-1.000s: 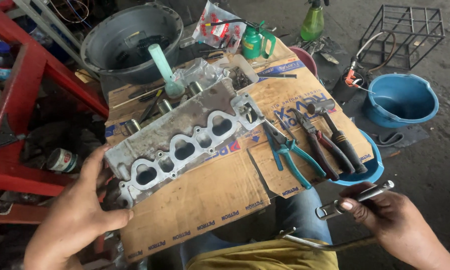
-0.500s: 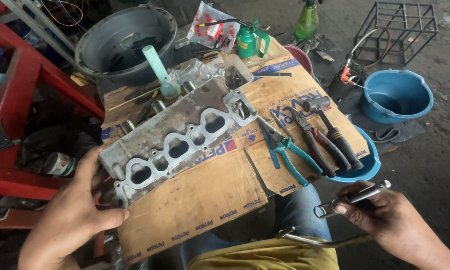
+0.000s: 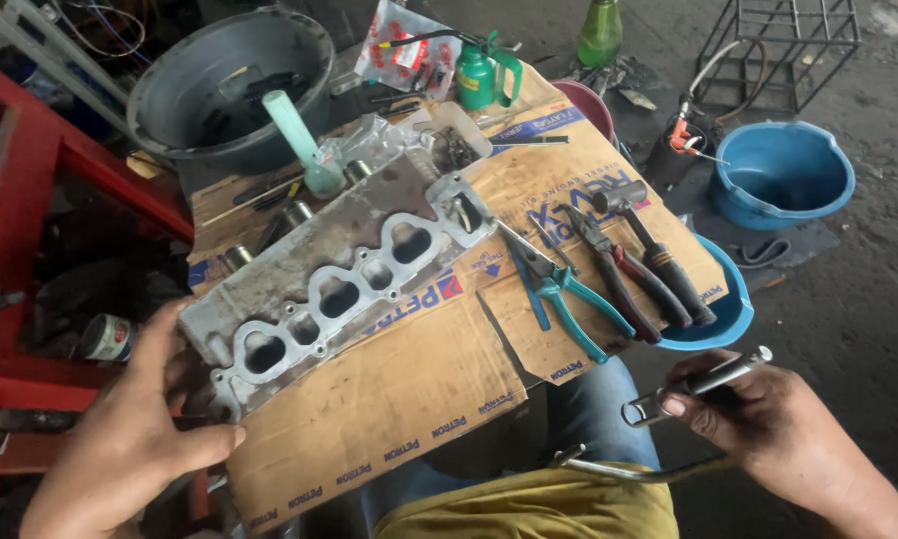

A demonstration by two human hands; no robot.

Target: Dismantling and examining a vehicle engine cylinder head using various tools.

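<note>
A grey metal cylinder head [image 3: 339, 269] with several oval ports lies diagonally on flattened cardboard [image 3: 389, 399]. My left hand [image 3: 135, 439] grips its near left end, thumb along the lower edge. My right hand [image 3: 768, 424] is off the cardboard at the lower right, closed on a metal clamp-like tool [image 3: 693, 384] whose curved arm [image 3: 629, 467] reaches back toward my lap. A pale green funnel-shaped tool [image 3: 304, 150] stands at the head's far side.
Blue-handled pliers [image 3: 559, 289], dark-handled pliers and a hammer [image 3: 659, 255] lie on the cardboard's right part. Behind are a grey basin [image 3: 229, 85], a green oil can [image 3: 484, 70] and a green bottle [image 3: 601, 30]. A blue bucket [image 3: 783, 175] and wire rack [image 3: 778, 40] stand right; red frame [image 3: 30, 200] left.
The view has drifted slightly, so everything sits a little lower left in frame. My right hand with the tool has shifted a bit nearer. My left hand keeps its grip on the head.
</note>
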